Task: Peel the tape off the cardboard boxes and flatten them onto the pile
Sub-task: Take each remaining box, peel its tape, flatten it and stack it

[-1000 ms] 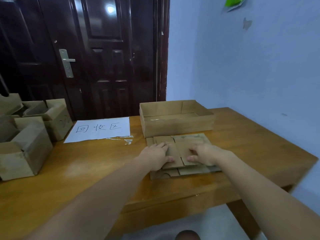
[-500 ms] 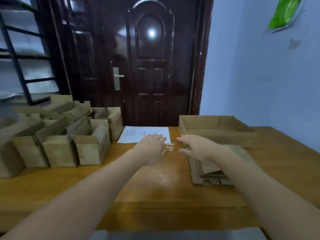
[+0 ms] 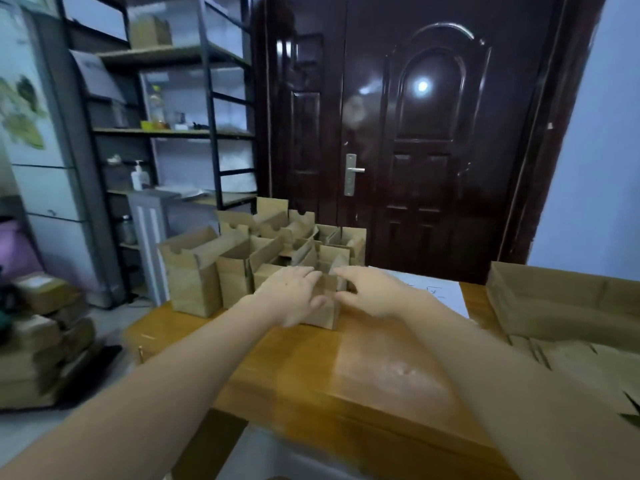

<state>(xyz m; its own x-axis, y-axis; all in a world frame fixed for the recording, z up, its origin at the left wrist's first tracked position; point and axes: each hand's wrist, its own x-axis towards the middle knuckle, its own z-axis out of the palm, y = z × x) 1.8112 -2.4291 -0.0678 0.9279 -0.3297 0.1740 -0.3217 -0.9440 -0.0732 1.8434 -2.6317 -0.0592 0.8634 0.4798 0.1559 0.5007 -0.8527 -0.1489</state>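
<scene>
Handwriting shows on the white paper sheet [image 3: 438,294] taped to the brown wooden table [image 3: 374,368], behind your right hand, but blur and your arm leave it unreadable. Both your arms stretch forward over that table. Your left hand [image 3: 289,294] curves its fingers around the left side of a small open brown cardboard box [image 3: 325,303], thumb near the front face; your right hand [image 3: 372,289] cups the right side, fingers loosely bent. Whether either truly grips it you cannot tell. That box stands at the front of a cluster of open cardboard boxes [image 3: 221,265] on the table's left end. Flattened cardboard pile [image 3: 581,362] lies at the table's right end, before a shallow cardboard tray [image 3: 561,299].
</scene>
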